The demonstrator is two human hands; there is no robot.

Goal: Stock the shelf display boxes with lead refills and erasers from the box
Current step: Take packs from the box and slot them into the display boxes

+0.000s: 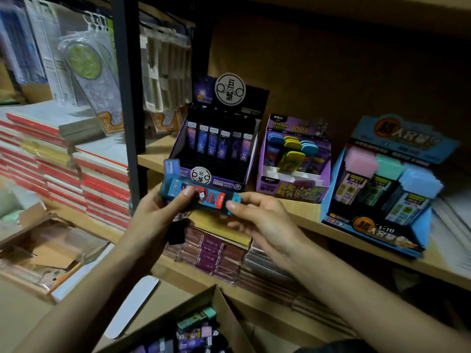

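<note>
We hold the blue pack (209, 196) level just in front of the black display box (221, 149), left grip (163, 212) and right grip (260, 217) each pinched on one end, probably to read which row suits it.

Dim warm light, wooden shelf (305, 216) with plain brown back panel (344, 72), black metal upright (130, 98), stacked red-edged notebooks (104, 186) at left, packaged rulers (96, 80) hanging above them
</note>
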